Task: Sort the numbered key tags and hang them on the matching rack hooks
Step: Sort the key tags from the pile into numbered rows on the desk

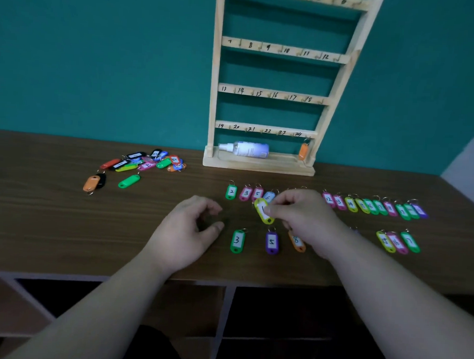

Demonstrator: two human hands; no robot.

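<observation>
Right hand (300,213) pinches a yellow plastic key tag (263,212); its white label digit is unreadable. The tag is held low over the brown wooden tabletop (61,224), between green tag "2" (231,192) in the back row and purple tag "5" (272,242) in front. Left hand (188,232) is loosely curled, with nothing seen in it. Pale wooden hook rack (214,94): inked numbers up to 24. An orange tag (303,151) hangs under 24.

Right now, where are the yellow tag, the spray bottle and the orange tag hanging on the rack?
yellow tag (263,210): head view, on its white label.
spray bottle (250,149): head view, middle of its body.
orange tag (303,151): head view, middle of its orange shell.
</observation>
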